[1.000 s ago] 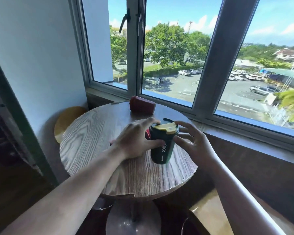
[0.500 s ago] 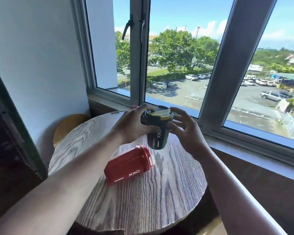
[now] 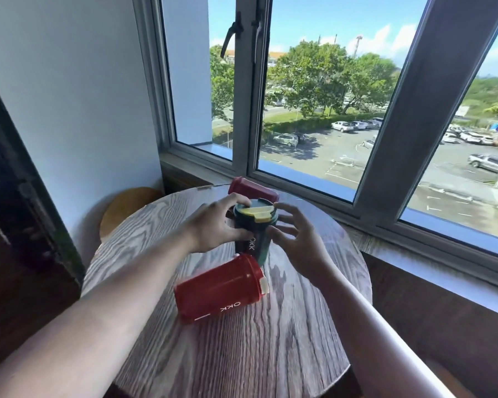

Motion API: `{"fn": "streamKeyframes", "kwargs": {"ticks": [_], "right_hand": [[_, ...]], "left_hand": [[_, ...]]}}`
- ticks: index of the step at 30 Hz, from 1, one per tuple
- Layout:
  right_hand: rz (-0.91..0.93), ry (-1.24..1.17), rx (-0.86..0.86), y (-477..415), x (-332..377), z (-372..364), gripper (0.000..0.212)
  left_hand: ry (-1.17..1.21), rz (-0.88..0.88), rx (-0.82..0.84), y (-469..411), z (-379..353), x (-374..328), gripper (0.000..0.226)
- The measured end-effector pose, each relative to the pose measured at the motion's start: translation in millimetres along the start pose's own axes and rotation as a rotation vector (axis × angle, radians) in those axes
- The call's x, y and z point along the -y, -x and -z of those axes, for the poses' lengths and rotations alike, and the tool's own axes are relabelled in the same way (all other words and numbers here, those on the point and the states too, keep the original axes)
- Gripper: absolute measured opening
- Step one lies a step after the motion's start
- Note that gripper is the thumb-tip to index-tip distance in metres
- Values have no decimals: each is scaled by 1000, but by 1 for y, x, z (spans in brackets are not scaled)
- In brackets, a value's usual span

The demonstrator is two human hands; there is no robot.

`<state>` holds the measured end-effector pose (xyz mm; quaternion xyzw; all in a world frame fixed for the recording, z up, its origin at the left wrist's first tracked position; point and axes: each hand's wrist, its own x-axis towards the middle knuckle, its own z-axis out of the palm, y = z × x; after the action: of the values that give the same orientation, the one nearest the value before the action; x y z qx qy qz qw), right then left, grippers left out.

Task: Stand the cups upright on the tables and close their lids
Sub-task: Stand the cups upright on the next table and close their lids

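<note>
Fingers [image 3: 242,201] of our left hand [image 3: 216,226] grasp the green cup [image 3: 252,245] | right hand [image 3: 295,239] released, just beside | smooth, probably slippery; we hold the body, press the lid [image 3: 255,212].

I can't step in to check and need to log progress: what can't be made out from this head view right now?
- Far red cup: its lid end is hidden behind the left hand and the green cup.
- Green cup: whether the yellow flap is latched is too small to tell; its base is hidden by the near red cup.
- Right hand: contact with the green cup is unclear.
- Table: near edge cut off by the frame.
</note>
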<state>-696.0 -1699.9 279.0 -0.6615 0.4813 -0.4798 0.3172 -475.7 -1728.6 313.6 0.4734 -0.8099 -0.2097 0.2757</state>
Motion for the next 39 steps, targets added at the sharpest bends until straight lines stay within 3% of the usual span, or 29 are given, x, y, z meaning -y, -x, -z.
{"fn": "streamKeyframes", "kwargs": {"ticks": [4, 7, 10, 12, 17, 21, 24, 27, 32, 39], "right_hand": [[-28, 44, -21, 11, 5, -2, 57], [-120, 89, -76, 28, 0, 1, 42], [-195, 159, -18, 50, -7, -1, 18], [-207, 190, 65, 63, -8, -6, 17], [-206, 156, 103, 90, 1, -13, 33], [-180, 80, 124, 103, 12, -17, 15], [-157, 60, 132, 107, 22, -28, 11], [-116, 66, 127, 108, 35, -39, 12], [-27, 212, 61, 91, 69, -58, 12], [132, 328, -2, 60, 108, -80, 20]], "left_hand": [[33, 43, 41, 10, -1, 3, 85], [64, 95, 23, 26, 0, 5, 103], [62, 96, -52, 47, 0, 3, 94], [70, 91, -70, 62, -1, 0, 88], [-4, 109, 131, 88, -5, -9, 81], [-140, 35, 202, 97, -11, -15, 98], [-265, 1, 180, 102, -15, -17, 103], [-231, -19, 152, 109, -10, -13, 102], [-289, -57, 30, 118, 4, -3, 104], [85, 1, -206, 119, 26, 21, 99]]}}
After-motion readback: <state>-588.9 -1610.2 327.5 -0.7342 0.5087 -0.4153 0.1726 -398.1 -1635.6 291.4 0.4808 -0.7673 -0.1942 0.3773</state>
